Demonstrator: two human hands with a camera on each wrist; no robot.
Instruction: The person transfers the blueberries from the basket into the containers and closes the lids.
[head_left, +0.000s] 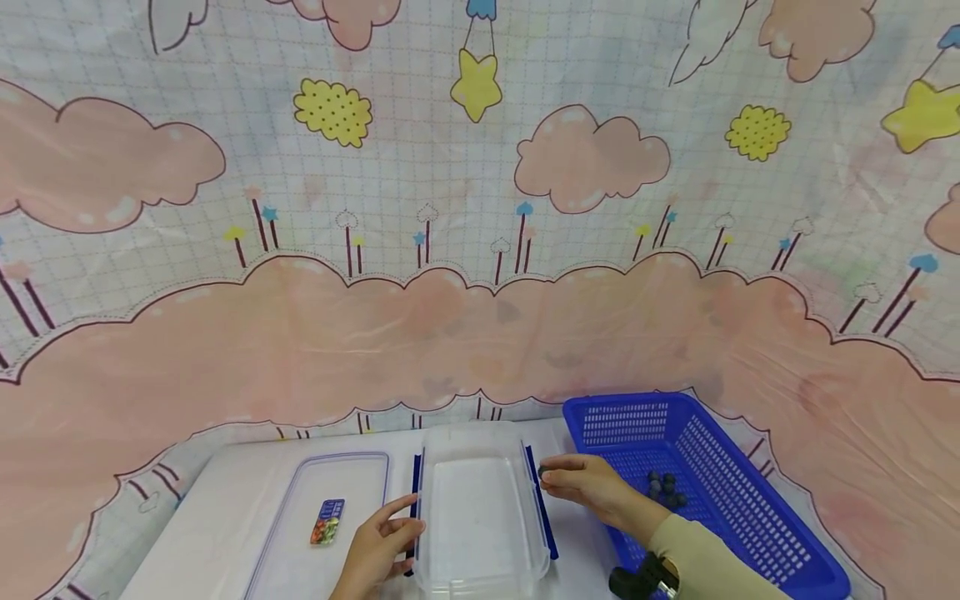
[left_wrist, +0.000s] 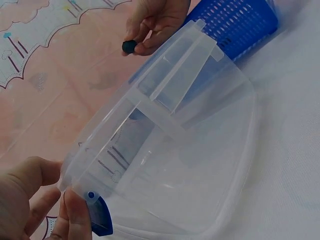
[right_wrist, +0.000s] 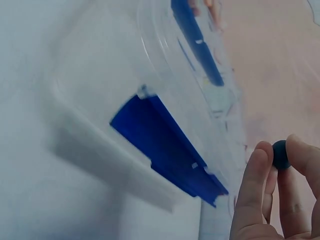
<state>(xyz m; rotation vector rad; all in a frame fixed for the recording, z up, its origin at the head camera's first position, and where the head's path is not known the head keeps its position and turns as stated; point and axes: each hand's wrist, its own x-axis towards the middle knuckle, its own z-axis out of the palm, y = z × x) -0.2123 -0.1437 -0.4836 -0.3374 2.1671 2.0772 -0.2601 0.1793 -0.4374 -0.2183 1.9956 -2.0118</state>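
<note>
A clear plastic storage box (head_left: 480,508) with blue side clips stands on the white table in the head view. At its left rim, my left hand (head_left: 378,546) grips the edge with thumb and fingers, beside the blue clip (left_wrist: 100,215) in the left wrist view. My right hand (head_left: 592,487) is above the right rim, apart from the box. Between thumb and fingertips it pinches a small dark blue ball (right_wrist: 281,154), plain in the right wrist view. Several similar dark balls (head_left: 663,487) lie together in the blue basket (head_left: 757,492).
Left of the box, a flat clear lid (head_left: 341,475) lies on the white table (head_left: 202,517), bearing a small colourful label (head_left: 327,522). The blue basket borders the right side. Behind the table hangs a printed cloth (head_left: 480,333) with clouds and stars.
</note>
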